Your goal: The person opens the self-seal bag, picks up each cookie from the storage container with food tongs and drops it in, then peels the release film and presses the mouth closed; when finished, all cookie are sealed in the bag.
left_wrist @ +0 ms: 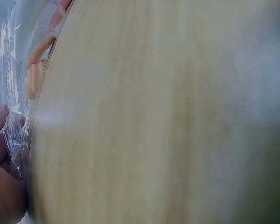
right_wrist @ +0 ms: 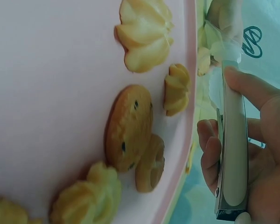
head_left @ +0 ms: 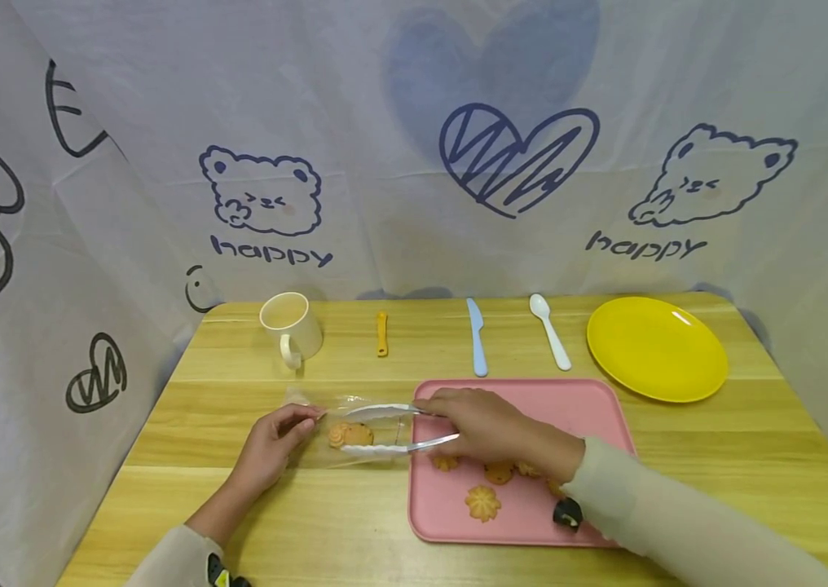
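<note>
My left hand pinches the left end of a clear plastic bag lying on the table. Inside the bag, toward its left, are cookies. With my right hand I grip a pair of tongs by the handles. The arms of the tongs are spread and reach into the bag from the right, one on either side of the cookies. Below my right hand, a pink tray holds several more cookies, among them a flower-shaped cookie and a round cookie with dark bits.
Along the back of the wooden table stand a cream mug, a small orange-yellow handle-like piece, a light blue knife, a white spoon and a yellow plate. A printed cloth hangs behind.
</note>
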`<action>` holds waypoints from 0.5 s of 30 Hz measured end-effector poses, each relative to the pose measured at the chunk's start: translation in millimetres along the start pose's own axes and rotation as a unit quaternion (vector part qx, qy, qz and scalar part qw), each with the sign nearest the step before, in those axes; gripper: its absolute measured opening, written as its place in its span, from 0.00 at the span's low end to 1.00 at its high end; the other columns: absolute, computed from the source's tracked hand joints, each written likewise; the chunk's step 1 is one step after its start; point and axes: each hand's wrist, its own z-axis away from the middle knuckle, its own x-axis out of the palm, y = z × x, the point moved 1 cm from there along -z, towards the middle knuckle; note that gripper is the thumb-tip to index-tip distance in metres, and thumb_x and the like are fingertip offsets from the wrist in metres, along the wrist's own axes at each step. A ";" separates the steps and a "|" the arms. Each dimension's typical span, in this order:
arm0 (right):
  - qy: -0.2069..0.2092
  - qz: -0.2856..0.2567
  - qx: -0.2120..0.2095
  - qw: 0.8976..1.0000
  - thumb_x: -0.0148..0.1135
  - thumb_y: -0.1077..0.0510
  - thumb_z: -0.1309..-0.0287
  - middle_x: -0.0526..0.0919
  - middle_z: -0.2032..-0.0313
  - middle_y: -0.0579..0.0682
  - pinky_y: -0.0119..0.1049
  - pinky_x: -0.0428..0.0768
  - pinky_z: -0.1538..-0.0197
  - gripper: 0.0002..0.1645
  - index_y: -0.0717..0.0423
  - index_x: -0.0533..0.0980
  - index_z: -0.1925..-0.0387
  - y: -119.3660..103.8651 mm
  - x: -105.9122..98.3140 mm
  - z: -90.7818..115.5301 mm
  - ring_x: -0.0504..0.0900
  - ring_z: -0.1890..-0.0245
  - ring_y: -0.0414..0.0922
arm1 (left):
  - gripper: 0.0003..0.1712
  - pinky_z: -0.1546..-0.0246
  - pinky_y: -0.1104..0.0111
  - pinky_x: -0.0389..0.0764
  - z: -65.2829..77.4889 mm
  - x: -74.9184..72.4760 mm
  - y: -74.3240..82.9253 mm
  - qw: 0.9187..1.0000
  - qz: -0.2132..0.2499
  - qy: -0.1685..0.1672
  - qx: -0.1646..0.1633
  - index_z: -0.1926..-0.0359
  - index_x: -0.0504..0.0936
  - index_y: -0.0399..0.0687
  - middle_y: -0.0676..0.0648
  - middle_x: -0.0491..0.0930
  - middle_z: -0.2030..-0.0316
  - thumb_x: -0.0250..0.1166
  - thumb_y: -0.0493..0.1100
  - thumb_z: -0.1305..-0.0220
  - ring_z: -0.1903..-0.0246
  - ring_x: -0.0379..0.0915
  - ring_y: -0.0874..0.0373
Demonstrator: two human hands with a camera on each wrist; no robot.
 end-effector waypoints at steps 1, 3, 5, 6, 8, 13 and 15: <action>-0.001 -0.002 0.004 1.000 0.72 0.43 0.37 0.81 0.38 0.46 0.48 0.79 0.38 0.40 0.52 0.72 0.28 0.5 -1.7 1.6 0.79 0.39 0.45 | 0.12 0.48 0.79 0.78 0.1 0.0 0.3 1.000 0.001 0.000 -0.001 0.48 0.85 0.34 0.36 0.85 0.48 0.63 0.36 0.26 0.48 0.79 0.64; -0.003 0.002 0.012 1.000 0.72 0.41 0.38 0.81 0.38 0.47 0.48 0.79 0.40 0.43 0.51 0.71 0.27 1.6 -5.1 4.8 0.79 0.40 0.45 | 0.12 0.48 0.80 0.78 0.1 0.1 0.7 1.000 0.001 0.000 -0.001 0.48 0.85 0.34 0.36 0.85 0.48 0.63 0.36 0.26 0.48 0.79 0.65; -0.006 0.002 0.022 1.000 0.73 0.38 0.39 0.80 0.38 0.47 0.49 0.80 0.42 0.44 0.49 0.70 0.27 2.6 -7.7 7.7 0.80 0.42 0.45 | 0.12 0.48 0.80 0.78 0.1 0.2 1.3 1.000 0.002 0.000 -0.002 0.48 0.85 0.34 0.36 0.85 0.48 0.63 0.36 0.26 0.48 0.79 0.65; -0.007 0.004 0.028 1.000 0.73 0.37 0.40 0.80 0.38 0.48 0.50 0.80 0.42 0.45 0.48 0.70 0.27 3.4 -8.6 9.3 0.80 0.43 0.45 | 0.12 0.48 0.80 0.78 0.0 0.3 1.6 1.000 0.002 0.000 -0.002 0.48 0.85 0.34 0.36 0.85 0.48 0.63 0.36 0.26 0.48 0.79 0.65; -0.008 0.009 0.037 0.999 0.73 0.35 0.42 0.79 0.37 0.49 0.50 0.81 0.43 0.46 0.47 0.70 0.27 5.1 -10.1 12.6 0.81 0.45 0.46 | 0.11 0.48 0.80 0.78 0.0 0.3 1.8 1.000 0.001 0.001 -0.002 0.48 0.85 0.34 0.36 0.85 0.48 0.62 0.36 0.26 0.48 0.79 0.65; -0.008 0.013 0.052 0.999 0.74 0.35 0.44 0.78 0.40 0.50 0.45 0.81 0.54 0.50 0.49 0.67 0.26 10.9 -12.0 22.6 0.79 0.58 0.45 | 0.11 0.49 0.80 0.78 -0.5 0.5 0.6 1.000 -0.003 0.003 -0.005 0.48 0.85 0.34 0.36 0.85 0.48 0.62 0.35 0.26 0.48 0.78 0.66; -0.007 0.011 0.058 0.998 0.75 0.36 0.44 0.78 0.45 0.49 0.41 0.78 0.60 0.50 0.49 0.65 0.26 13.0 -13.1 27.6 0.76 0.65 0.43 | 0.11 0.49 0.80 0.78 -0.9 0.4 0.1 1.000 -0.005 0.003 -0.008 0.48 0.85 0.35 0.36 0.85 0.48 0.62 0.35 0.26 0.49 0.78 0.67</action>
